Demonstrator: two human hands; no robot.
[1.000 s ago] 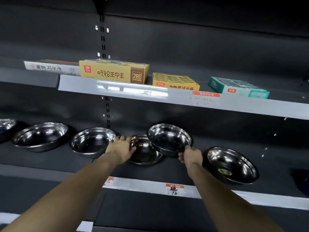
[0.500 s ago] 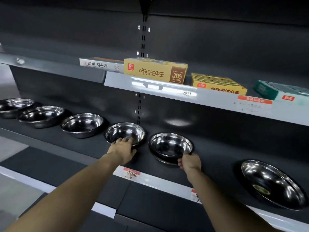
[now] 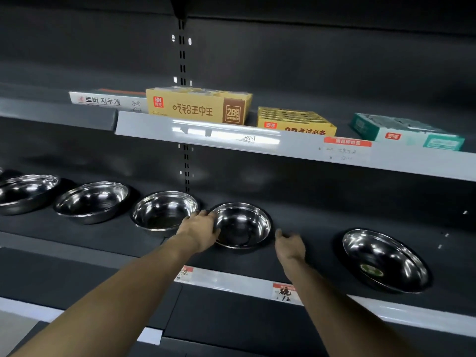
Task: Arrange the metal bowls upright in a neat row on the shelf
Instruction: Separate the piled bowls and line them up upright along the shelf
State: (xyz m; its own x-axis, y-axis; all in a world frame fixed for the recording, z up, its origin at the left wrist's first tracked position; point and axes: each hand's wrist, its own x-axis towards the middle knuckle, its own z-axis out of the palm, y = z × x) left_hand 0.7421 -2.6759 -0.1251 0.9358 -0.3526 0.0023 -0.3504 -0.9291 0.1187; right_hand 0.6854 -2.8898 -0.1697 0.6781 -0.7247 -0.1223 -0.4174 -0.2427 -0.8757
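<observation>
Several shiny metal bowls stand upright in a row on the dark shelf (image 3: 304, 215). From the left they are a bowl at the frame edge (image 3: 25, 191), a second bowl (image 3: 92, 202), a third bowl (image 3: 164, 212), a fourth bowl (image 3: 244, 225), and a wider bowl with a green sticker (image 3: 383, 258) set apart on the right. My left hand (image 3: 199, 229) lies between the third and fourth bowls, its fingers touching the fourth bowl's left rim. My right hand (image 3: 289, 244) hovers just right of the fourth bowl, fingers relaxed, holding nothing.
The upper shelf (image 3: 195, 132) overhangs the bowls and carries a yellow eraser box (image 3: 195, 104), a white box (image 3: 108, 101), a flat yellow box (image 3: 296, 122) and a green box (image 3: 407, 130). Price tags (image 3: 284, 292) sit on the lower shelf's front rail.
My left hand has left the third bowl's rim and moved to the fourth bowl's left rim. My right hand has let go of the fourth bowl and drawn off to the right.
</observation>
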